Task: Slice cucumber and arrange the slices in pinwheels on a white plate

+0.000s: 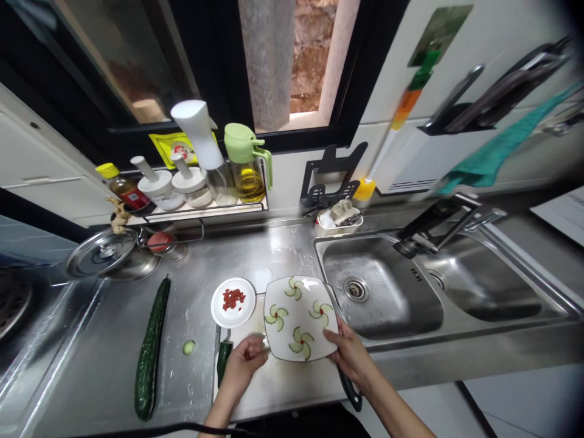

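Note:
My right hand (351, 356) grips the right edge of a squarish white plate (298, 313), thumb on its top. On the plate, thin cucumber slices form several pinwheel flowers (302, 344) with red centres. My left hand (244, 365) is beside the plate's lower left edge, its fingers curled together; a small blurred bit at the fingertips cannot be made out. Under the plate lies a white cutting board (278, 389). A cut cucumber piece (223, 360) rests by my left wrist. A knife (350, 389) shows its black handle below my right hand, its blade mostly hidden.
A small white plate (223, 317) with chopped red bits (233, 298) sits behind my left hand. Left on the steel counter are a whole cucumber (152, 350) and a cucumber end (188, 347). A double sink (383, 286) lies right. Along the back stands a condiment rack (210, 212).

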`<state>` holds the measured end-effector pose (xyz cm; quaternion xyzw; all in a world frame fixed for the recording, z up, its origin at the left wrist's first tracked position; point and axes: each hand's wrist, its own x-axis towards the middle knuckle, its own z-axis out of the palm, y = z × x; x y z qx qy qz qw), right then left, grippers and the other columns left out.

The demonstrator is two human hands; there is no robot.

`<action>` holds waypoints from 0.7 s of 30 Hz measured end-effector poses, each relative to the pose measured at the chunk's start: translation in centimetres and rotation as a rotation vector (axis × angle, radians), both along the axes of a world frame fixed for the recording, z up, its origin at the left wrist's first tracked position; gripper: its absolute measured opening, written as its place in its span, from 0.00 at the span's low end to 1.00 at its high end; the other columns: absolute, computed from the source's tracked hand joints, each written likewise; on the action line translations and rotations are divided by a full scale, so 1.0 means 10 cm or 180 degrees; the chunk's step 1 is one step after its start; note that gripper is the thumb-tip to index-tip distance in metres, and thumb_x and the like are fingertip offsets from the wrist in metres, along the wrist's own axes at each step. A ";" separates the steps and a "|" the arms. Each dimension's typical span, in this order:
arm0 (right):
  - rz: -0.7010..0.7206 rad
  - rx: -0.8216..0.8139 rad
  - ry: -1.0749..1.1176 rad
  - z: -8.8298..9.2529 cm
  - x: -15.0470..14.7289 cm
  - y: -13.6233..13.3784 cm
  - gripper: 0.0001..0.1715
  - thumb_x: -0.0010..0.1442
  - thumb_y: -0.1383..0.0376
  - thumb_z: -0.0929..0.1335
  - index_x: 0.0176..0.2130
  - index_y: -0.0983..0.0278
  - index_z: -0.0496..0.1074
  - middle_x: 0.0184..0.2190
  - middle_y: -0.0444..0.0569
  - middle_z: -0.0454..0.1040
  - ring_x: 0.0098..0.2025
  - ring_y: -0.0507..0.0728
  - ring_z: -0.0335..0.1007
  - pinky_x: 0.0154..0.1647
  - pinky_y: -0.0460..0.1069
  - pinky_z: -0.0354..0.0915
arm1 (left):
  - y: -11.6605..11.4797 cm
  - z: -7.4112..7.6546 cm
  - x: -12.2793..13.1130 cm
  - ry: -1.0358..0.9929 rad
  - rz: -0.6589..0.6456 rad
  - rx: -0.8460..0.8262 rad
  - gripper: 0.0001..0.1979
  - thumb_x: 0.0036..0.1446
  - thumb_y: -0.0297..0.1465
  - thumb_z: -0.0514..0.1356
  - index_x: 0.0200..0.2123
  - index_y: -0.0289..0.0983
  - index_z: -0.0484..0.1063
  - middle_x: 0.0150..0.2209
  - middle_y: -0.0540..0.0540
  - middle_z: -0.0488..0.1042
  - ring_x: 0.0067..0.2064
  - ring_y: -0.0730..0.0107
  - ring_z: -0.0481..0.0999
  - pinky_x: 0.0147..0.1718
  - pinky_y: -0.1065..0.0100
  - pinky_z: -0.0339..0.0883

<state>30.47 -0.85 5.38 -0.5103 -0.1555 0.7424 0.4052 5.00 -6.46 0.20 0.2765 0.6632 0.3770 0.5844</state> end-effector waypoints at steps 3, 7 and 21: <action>-0.0029 -0.0072 -0.0038 0.06 0.04 -0.05 0.28 0.42 0.64 0.76 0.43 0.59 0.68 0.34 0.45 0.76 0.30 0.54 0.72 0.26 0.47 0.67 | 0.01 -0.10 -0.06 0.0717 -0.0358 0.0257 0.13 0.40 0.37 0.66 0.28 0.35 0.74 0.23 0.51 0.72 0.27 0.73 0.70 0.30 0.71 0.65; -0.0102 -0.0061 -0.0084 0.06 0.11 -0.12 0.29 0.42 0.63 0.76 0.44 0.60 0.68 0.35 0.46 0.76 0.29 0.54 0.72 0.24 0.47 0.66 | 0.18 -0.12 -0.29 0.2241 -0.0492 0.0858 0.08 0.48 0.36 0.59 0.26 0.37 0.74 0.27 0.48 0.73 0.30 0.69 0.72 0.33 0.67 0.66; -0.0251 -0.0163 -0.0314 0.06 0.43 -0.32 0.28 0.40 0.62 0.77 0.42 0.59 0.71 0.36 0.47 0.78 0.29 0.54 0.73 0.27 0.46 0.68 | 0.22 -0.30 -0.69 0.3785 -0.0559 0.1527 0.14 0.59 0.35 0.52 0.37 0.37 0.77 0.41 0.40 0.78 0.46 0.56 0.74 0.48 0.54 0.66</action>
